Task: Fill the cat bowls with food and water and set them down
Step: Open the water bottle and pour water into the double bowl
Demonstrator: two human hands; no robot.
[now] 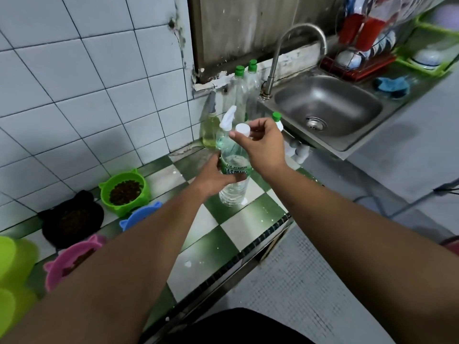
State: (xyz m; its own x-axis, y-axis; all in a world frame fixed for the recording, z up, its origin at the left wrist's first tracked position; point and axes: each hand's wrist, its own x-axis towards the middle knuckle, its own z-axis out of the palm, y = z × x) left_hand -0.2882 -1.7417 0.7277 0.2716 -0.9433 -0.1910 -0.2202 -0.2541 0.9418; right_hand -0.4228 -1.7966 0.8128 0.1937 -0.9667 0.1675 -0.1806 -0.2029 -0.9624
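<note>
A clear water bottle (pixel 234 186) with a green label stands on the green-and-white checkered counter (pixel 231 219). My left hand (pixel 213 178) grips its middle. My right hand (pixel 263 142) holds the bottle's white cap (pixel 243 130) just above the bottle's neck. Along the wall at the left sit cat-shaped bowls: a green bowl (pixel 125 189) and a black bowl (pixel 72 218) hold brown kibble, a pink bowl (pixel 72 259) is partly hidden by my left arm, and only an edge of a blue bowl (pixel 139 216) shows.
A spray bottle (pixel 227 122), a yellow-liquid bottle (pixel 211 130) and two green-capped bottles (pixel 242 90) stand behind the water bottle. A steel sink (pixel 327 110) with a tap lies to the right, a dish rack (pixel 357 58) beyond it. Lime-green containers (pixel 15 274) sit at far left.
</note>
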